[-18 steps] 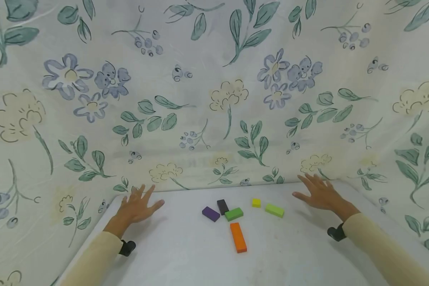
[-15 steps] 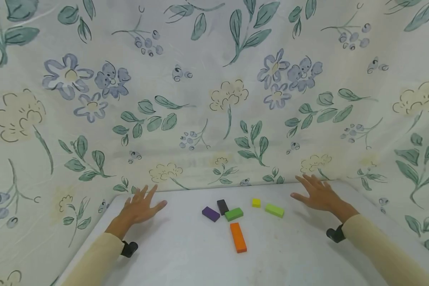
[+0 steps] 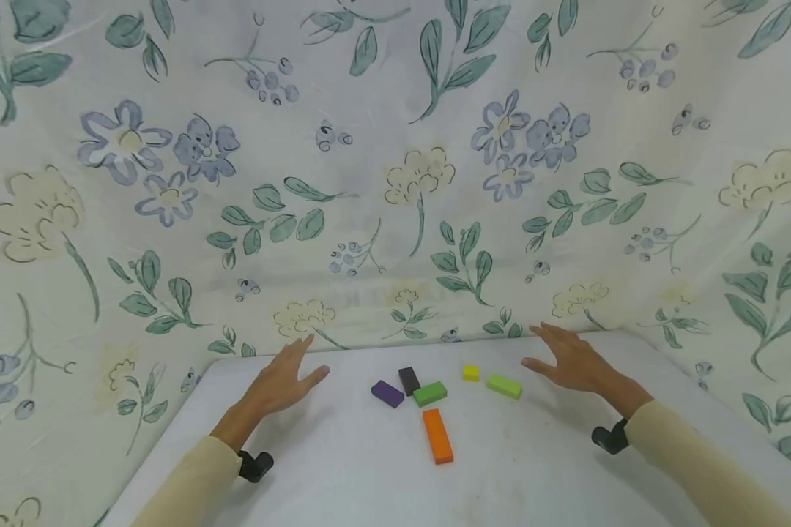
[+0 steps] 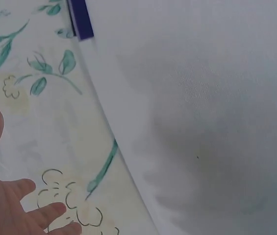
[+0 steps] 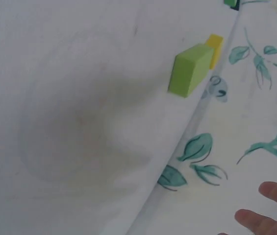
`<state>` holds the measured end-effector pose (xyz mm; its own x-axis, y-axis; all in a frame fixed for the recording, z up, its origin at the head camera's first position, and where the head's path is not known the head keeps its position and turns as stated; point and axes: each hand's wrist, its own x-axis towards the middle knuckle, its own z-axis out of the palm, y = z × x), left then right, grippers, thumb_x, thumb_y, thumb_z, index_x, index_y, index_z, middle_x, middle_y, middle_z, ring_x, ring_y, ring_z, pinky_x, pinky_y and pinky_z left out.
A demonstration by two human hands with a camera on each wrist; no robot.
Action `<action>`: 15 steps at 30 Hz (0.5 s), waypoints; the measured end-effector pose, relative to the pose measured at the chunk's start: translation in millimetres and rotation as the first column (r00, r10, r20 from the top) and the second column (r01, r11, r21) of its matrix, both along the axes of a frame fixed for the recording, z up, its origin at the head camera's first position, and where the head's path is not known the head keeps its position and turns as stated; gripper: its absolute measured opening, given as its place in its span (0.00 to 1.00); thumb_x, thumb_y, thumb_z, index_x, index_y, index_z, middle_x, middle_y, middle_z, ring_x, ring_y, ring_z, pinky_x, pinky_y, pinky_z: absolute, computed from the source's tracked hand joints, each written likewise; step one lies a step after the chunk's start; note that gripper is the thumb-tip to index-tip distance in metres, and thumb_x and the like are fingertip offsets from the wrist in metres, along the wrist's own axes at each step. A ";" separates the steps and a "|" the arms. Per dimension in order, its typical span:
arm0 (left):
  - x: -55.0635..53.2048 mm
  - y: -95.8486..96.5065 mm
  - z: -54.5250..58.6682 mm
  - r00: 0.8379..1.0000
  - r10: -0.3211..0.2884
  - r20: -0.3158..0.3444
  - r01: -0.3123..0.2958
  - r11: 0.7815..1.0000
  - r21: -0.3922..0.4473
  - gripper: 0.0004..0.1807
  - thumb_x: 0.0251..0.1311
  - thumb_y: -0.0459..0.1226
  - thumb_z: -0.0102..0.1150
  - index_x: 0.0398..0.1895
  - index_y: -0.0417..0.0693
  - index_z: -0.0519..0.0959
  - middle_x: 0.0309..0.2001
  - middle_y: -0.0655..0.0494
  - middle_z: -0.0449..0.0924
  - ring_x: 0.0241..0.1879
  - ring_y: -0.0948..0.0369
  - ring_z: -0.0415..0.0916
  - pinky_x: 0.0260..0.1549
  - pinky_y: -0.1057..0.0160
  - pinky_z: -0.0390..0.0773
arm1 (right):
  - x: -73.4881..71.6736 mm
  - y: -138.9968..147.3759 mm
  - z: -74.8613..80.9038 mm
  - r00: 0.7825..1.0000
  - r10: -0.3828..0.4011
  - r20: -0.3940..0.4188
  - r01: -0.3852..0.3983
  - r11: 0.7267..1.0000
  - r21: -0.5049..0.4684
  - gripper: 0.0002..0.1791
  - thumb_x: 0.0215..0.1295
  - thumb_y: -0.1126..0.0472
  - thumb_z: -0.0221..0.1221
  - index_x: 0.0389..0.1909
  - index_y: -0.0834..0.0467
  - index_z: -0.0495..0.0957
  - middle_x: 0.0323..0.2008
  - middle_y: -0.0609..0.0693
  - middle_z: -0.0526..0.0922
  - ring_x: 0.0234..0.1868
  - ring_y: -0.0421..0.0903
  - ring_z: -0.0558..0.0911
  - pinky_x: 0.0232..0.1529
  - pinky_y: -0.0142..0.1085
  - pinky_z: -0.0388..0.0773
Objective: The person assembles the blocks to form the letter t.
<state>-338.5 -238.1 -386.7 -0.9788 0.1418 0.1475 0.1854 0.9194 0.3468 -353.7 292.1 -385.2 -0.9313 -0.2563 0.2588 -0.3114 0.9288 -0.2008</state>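
Observation:
In the head view my left hand (image 3: 278, 382) is over the left part of the white table, fingers spread, holding nothing. The purple block (image 3: 387, 394) is the nearest piece to it, with a black block (image 3: 409, 380) and a green block (image 3: 431, 394) close beside. My right hand (image 3: 570, 360) hovers on the other side, fingers extended, to the right of a light green block (image 3: 504, 386) and a small yellow cube (image 3: 471, 372). Closer to me lies a long orange block (image 3: 438, 436). The right wrist view shows the light green block (image 5: 191, 71) standing clear of my fingertips.
The white tabletop (image 3: 369, 483) ends at a straight back edge. Behind it and along the sides hangs a floral cloth (image 3: 382, 183) with leaves and flowers. A black wrist device (image 3: 255, 465) sits at each cuff.
Both hands have moved inward toward the blocks, the left one rightward and the right one slightly leftward. The blocks lie as before; the head view has shifted a little.

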 end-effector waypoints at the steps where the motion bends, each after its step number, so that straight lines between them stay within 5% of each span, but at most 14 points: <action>1: 1.6 3.2 0.2 1.000 -0.008 0.000 0.008 1.000 0.013 0.51 0.66 0.68 0.44 0.81 0.49 0.46 0.79 0.37 0.46 0.78 0.36 0.42 0.71 0.30 0.47 | 0.9 -2.2 0.1 1.000 0.007 0.001 -0.007 1.000 -0.009 0.49 0.66 0.29 0.53 0.75 0.61 0.59 0.74 0.70 0.58 0.73 0.72 0.58 0.67 0.71 0.58; 15: 15.1 44.1 -7.8 0.993 -0.116 -0.029 0.119 0.986 0.114 0.46 0.66 0.62 0.53 0.79 0.49 0.53 0.78 0.43 0.53 0.77 0.41 0.51 0.72 0.36 0.56 | 10.8 -45.7 10.2 0.988 0.150 0.044 -0.142 0.977 -0.159 0.44 0.65 0.39 0.62 0.73 0.61 0.61 0.72 0.65 0.63 0.72 0.66 0.63 0.67 0.64 0.65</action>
